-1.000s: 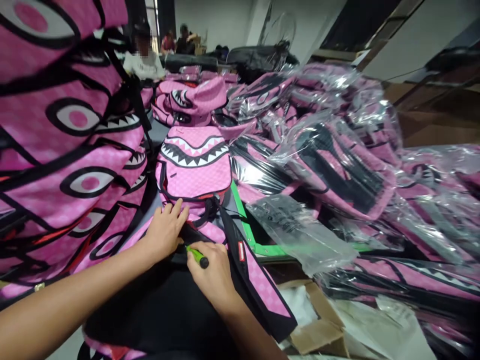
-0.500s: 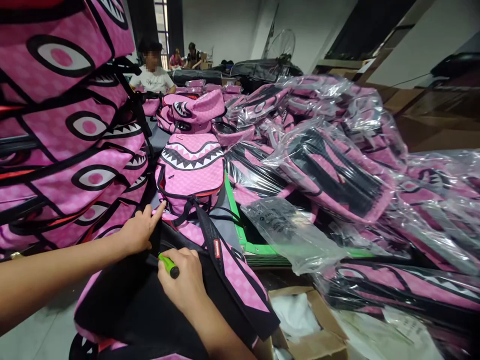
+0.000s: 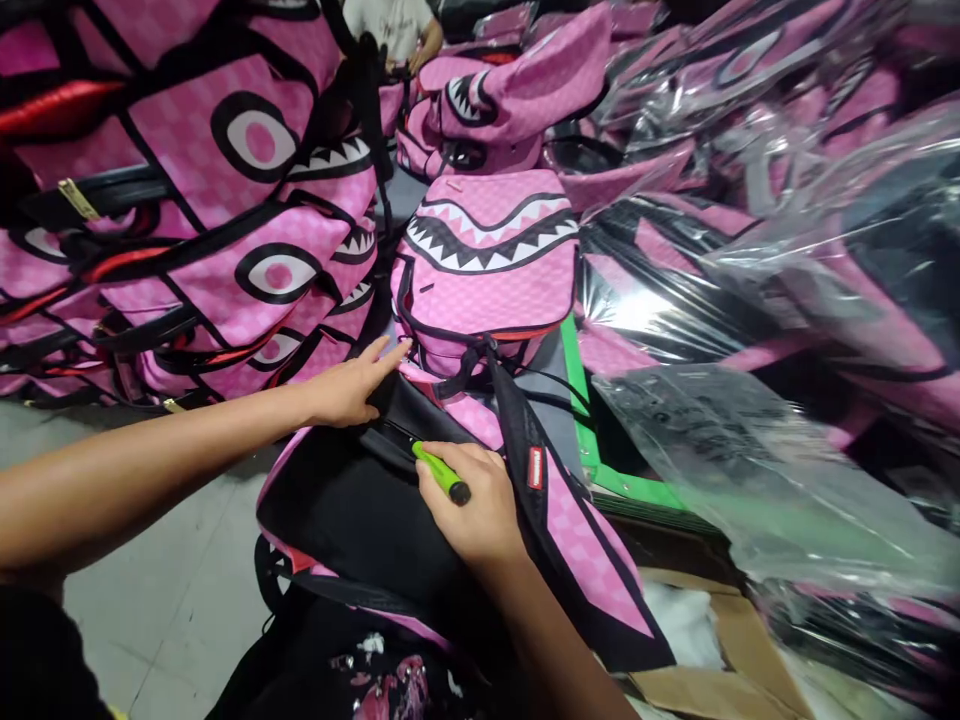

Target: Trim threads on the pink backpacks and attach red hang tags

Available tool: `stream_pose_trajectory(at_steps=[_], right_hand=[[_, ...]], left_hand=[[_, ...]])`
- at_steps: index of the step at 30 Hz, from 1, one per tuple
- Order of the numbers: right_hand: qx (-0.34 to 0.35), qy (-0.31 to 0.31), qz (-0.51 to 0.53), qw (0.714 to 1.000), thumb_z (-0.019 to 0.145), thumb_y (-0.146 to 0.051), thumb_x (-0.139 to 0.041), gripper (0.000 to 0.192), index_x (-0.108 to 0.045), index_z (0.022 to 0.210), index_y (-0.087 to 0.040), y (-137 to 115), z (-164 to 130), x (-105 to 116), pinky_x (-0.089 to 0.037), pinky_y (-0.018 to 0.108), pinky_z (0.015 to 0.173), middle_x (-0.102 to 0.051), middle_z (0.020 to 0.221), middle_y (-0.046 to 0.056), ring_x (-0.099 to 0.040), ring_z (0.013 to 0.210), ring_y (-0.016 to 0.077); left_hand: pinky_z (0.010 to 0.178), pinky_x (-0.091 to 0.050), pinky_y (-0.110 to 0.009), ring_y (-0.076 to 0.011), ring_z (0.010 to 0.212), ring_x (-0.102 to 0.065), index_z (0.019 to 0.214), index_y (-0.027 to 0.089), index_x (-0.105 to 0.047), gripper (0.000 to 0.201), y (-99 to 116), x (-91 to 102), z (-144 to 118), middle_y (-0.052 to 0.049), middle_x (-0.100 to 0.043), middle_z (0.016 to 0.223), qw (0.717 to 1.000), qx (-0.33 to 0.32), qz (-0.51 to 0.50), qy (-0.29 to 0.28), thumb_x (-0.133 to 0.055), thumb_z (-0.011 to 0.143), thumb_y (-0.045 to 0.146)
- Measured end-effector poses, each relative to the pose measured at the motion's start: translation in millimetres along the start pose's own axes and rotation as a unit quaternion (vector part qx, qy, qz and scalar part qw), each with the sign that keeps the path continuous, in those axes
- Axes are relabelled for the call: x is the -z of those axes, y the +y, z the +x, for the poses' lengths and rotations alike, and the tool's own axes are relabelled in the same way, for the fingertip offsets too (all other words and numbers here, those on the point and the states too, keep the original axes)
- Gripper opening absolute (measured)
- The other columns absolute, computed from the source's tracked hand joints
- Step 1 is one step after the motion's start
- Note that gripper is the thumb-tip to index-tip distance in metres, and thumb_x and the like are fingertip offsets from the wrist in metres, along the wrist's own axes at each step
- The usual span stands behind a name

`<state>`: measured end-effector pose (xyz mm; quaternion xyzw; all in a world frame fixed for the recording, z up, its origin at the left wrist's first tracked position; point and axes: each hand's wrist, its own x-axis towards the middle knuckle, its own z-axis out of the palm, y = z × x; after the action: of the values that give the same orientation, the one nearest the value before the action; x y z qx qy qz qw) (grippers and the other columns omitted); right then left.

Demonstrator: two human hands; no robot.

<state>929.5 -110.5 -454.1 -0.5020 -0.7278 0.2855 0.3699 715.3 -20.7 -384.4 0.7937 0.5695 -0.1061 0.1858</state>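
A pink and black backpack (image 3: 367,520) lies before me with its black panel upward, close to my lap. My left hand (image 3: 352,385) rests on its upper edge, fingers stretched out and holding nothing. In my right hand (image 3: 480,500) is a green-handled screwdriver (image 3: 439,470) with a black butt end. Its thin dark shaft points up and left along the black fabric, toward my left hand; where the tip ends is hard to see. A black strap (image 3: 521,440) with a red label runs along the backpack's right side.
Pink backpacks with eye prints (image 3: 277,270) are stacked high on the left. A shark-mouth backpack (image 3: 487,240) stands just ahead. Plastic-wrapped bags (image 3: 675,270) fill the right, beside a green-edged table (image 3: 637,487). An open cardboard box (image 3: 742,640) sits lower right. Another person (image 3: 390,30) is beyond.
My view has tilted down and turned left, so things appear shifted rightward. My left fingers are straighter and flatter on the backpack. More of the screwdriver's handle and shaft shows in my right hand.
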Motion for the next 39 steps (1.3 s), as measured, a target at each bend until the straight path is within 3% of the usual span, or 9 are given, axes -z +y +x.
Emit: stream_pose_trajectory(at_steps=[2,4,6,15,27,32,39], right_hand=[[0.009,0.0,0.003,1.0,0.086,-0.028,-0.063,0.016,-0.073,0.097,-0.024,-2,1,-4,-0.042,0.036,0.082,-0.076,0.091,0.001,-0.068,0.083,0.0188],[0.017,0.0,0.01,1.0,0.085,-0.027,-0.063,0.015,-0.073,0.097,-0.024,-4,4,-9,-0.042,0.036,0.082,-0.076,0.09,0.0,-0.068,0.082,0.0178],[0.027,-0.001,0.026,0.999,0.085,-0.025,-0.064,0.015,-0.073,0.098,-0.025,-6,8,-15,-0.041,0.035,0.083,-0.077,0.092,-0.001,-0.068,0.083,0.0168],[0.017,0.011,0.004,1.0,0.087,-0.028,-0.064,0.017,-0.073,0.1,-0.023,-3,23,-42,-0.036,0.036,0.085,-0.077,0.098,0.001,-0.069,0.091,0.0172],[-0.009,0.068,-0.04,0.997,0.087,-0.026,-0.063,0.014,-0.074,0.094,-0.021,-13,26,-54,-0.039,0.037,0.087,-0.077,0.093,0.004,-0.07,0.088,0.0195],[-0.047,0.004,-0.016,0.999,0.084,-0.026,-0.063,0.018,-0.075,0.098,-0.025,-12,29,-50,-0.043,0.038,0.09,-0.077,0.098,0.002,-0.07,0.092,0.0203],[-0.065,-0.021,0.015,0.998,0.082,-0.023,-0.066,0.02,-0.076,0.099,-0.027,-12,32,-48,-0.046,0.039,0.093,-0.077,0.104,0.001,-0.071,0.097,0.0206]], left_hand=[[0.104,-0.046,-0.034,-0.0288,0.138,-0.048,0.157,0.022,0.009,0.11,-2,2.7,-3,-0.022,-0.028,0.159,0.998,0.063,-0.009,-0.003,-0.068,0.08,0.027],[0.099,-0.048,-0.034,-0.0285,0.127,-0.058,0.158,0.015,0.004,0.104,-3,6.2,-4,-0.02,-0.054,0.141,0.995,0.096,0.006,-0.04,-0.066,0.082,0.03],[0.095,-0.049,-0.032,-0.028,0.12,-0.062,0.157,0.012,-0.001,0.099,-1,8.4,-4,-0.018,-0.063,0.13,0.992,0.096,0.034,-0.07,-0.064,0.084,0.029],[0.08,-0.052,-0.033,-0.0297,0.108,-0.067,0.158,0.017,0.0,0.101,2,-7.8,4,-0.014,-0.066,0.122,0.989,0.119,0.084,0.006,-0.063,0.082,0.035],[0.08,-0.052,-0.034,-0.0295,0.106,-0.067,0.158,0.018,0.006,0.1,-2,-8.5,8,-0.015,-0.065,0.121,0.99,0.103,0.093,-0.001,-0.059,0.084,0.034],[0.08,-0.052,-0.035,-0.0302,0.105,-0.067,0.158,0.017,0.002,0.098,-3,-8.8,10,-0.015,-0.066,0.118,0.991,0.099,0.096,-0.002,-0.06,0.084,0.033],[0.079,-0.052,-0.031,-0.0276,0.104,-0.068,0.158,0.018,0.0,0.097,-4,-9.9,10,-0.014,-0.066,0.117,0.991,0.096,0.096,0.006,-0.06,0.084,0.035]])
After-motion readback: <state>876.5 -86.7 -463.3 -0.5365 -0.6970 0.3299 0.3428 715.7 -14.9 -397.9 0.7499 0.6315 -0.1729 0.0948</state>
